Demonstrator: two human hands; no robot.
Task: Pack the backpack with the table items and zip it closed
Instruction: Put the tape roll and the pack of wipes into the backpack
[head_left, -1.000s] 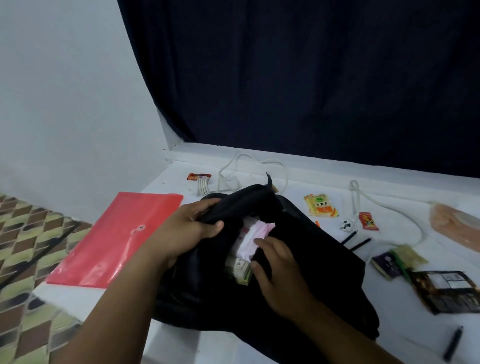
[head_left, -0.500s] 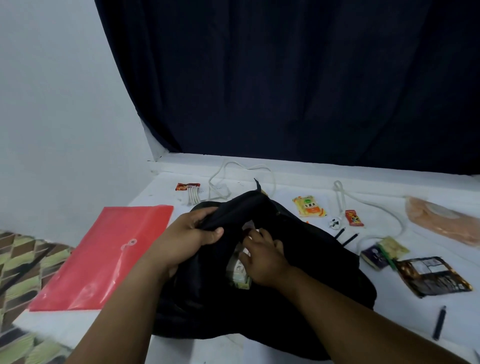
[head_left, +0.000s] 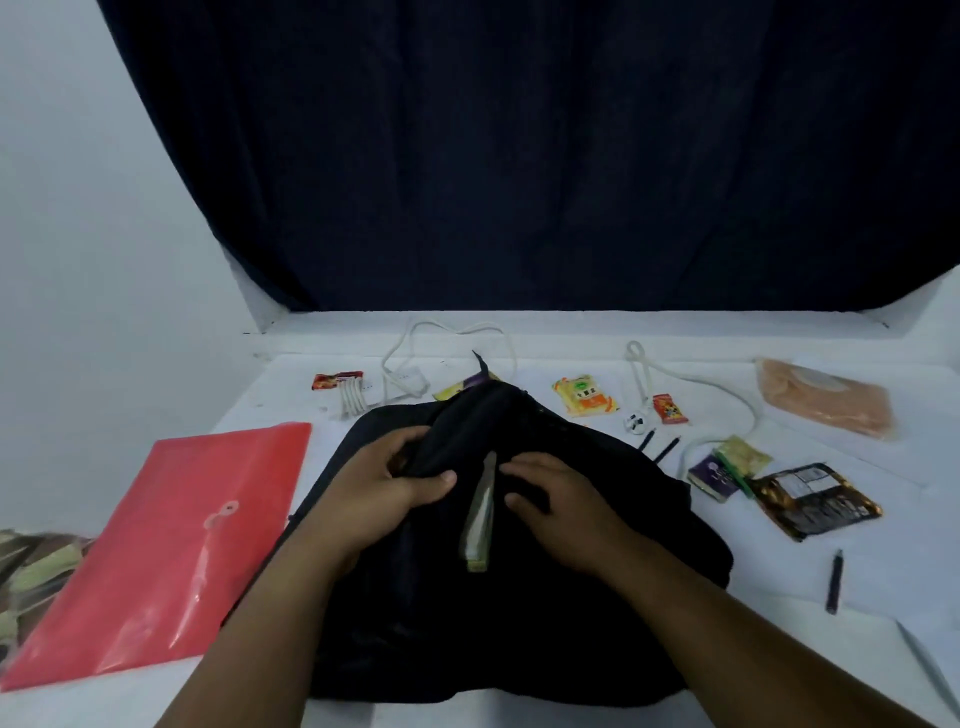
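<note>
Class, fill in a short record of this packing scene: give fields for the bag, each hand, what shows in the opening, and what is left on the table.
bag: black backpack lying on the white table, opening not zipped
left hand: grips the backpack's fabric at the opening's edge
right hand: fingers curled at the opening's other edge
in opening: a pale packet, partly visible
unpacked, left: red folder
unpacked, right: yellow snack packet, dark snack bag, pen
</note>
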